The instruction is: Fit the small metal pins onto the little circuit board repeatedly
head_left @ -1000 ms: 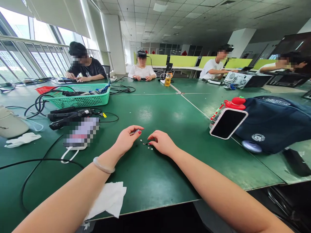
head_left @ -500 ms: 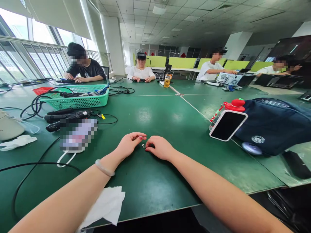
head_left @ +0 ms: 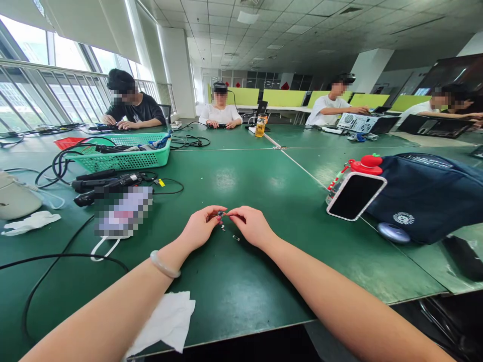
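My left hand [head_left: 200, 227] is closed in a pinch, thumb and fingers holding a small dark-and-silvery piece [head_left: 220, 214] just above the green table [head_left: 226, 281]. I cannot make out its exact kind. My right hand [head_left: 253, 227] is closed too, its fingertips meeting at the right edge of that piece; what lies between them is too small to name. Below the fingers, a tiny pale piece [head_left: 223, 228] is near my left thumb. A small whitish strip with dark parts [head_left: 236, 238] lies on the table under my right hand.
White tissue [head_left: 166, 322] lies by my left forearm. At left are a phone [head_left: 124, 211], black cables and a green basket [head_left: 121, 161]. At right, another phone [head_left: 356, 196] leans before a red-capped bottle [head_left: 366, 165], beside a navy bag [head_left: 426, 201]. Several people sit across the table.
My right hand has opened its curl a little and brought its fingertips up to the piece in my left hand. The whitish strip now shows on the table beneath it.
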The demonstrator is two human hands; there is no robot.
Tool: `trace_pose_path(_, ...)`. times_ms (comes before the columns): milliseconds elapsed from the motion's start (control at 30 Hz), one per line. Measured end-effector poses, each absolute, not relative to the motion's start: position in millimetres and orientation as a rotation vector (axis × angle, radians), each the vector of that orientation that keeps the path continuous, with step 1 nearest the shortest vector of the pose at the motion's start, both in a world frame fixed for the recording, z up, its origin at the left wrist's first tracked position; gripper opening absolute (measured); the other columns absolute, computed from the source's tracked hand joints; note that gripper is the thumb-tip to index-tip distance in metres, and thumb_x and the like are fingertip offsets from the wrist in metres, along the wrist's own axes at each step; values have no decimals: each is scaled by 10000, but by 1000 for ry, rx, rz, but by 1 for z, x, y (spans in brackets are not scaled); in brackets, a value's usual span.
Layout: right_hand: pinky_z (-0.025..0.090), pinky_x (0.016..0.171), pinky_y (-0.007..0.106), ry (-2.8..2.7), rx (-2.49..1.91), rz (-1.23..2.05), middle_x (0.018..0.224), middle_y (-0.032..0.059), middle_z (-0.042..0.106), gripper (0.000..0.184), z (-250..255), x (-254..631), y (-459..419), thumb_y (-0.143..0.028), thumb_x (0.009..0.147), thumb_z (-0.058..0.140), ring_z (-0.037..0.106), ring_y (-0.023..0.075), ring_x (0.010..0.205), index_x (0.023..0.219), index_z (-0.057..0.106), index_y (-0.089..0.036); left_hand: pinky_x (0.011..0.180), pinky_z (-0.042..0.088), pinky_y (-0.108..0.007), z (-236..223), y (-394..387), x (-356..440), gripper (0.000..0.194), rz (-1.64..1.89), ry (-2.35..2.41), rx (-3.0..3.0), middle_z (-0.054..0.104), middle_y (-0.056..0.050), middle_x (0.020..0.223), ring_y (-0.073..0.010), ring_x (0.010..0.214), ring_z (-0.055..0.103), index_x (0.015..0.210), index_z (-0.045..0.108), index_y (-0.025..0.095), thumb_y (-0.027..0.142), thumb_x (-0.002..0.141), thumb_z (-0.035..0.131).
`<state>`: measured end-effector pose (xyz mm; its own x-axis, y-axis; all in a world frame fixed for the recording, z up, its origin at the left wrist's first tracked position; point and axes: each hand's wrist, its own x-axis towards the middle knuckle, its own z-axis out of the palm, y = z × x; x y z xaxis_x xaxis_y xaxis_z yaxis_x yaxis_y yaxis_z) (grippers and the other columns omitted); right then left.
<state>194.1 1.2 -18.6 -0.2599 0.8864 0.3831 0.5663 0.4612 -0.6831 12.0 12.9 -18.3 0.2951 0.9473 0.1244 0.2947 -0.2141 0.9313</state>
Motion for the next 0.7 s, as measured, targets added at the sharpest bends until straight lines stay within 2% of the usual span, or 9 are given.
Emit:
trace_pose_path(200, 505, 632, 250, -1591, -1150, 986, 764, 12, 675, 179, -23, 191, 3, -211, 795, 495, 612, 110, 626, 907, 630, -177, 906, 495, -394, -14, 9, 15, 360, 951, 1073, 1636, 694, -72, 975, -179, 888, 648, 1086, 619, 160, 246, 736, 604)
trace_pose_path(367, 448, 551, 221, -1430, -1098, 1192, 642, 1, 629, 165, -21, 192, 7, -270, 708, 592, 558, 99, 570, 805, 643, -148, 854, 504, -360, -10, 5, 15, 364, 886, 1133, 1804, 695, -40, 892, -171, 811, 646, 1115, 633, 196, 258, 758, 597)
trace_pose_path(500, 406, 530, 220, -1399, -1099, 1226, 622, -2, 621, 212, -21, 195, 8, -300, 659, 632, 516, 92, 553, 791, 670, -139, 862, 472, -353, -6, 2, 14, 362, 843, 1227, 1989, 697, -15, 872, -177, 807, 637, 1130, 639, 244, 298, 774, 600)
trace_pose_path(700, 431, 577, 238, -1523, -1172, 1108, 642, 3, 646, 188, -22, 194, 7, -284, 695, 613, 522, 95, 557, 794, 699, -150, 846, 453, -353, -2, 0, 15, 379, 857, 1342, 2130, 692, -14, 859, -199, 849, 605, 1142, 644, 270, 360, 776, 607)
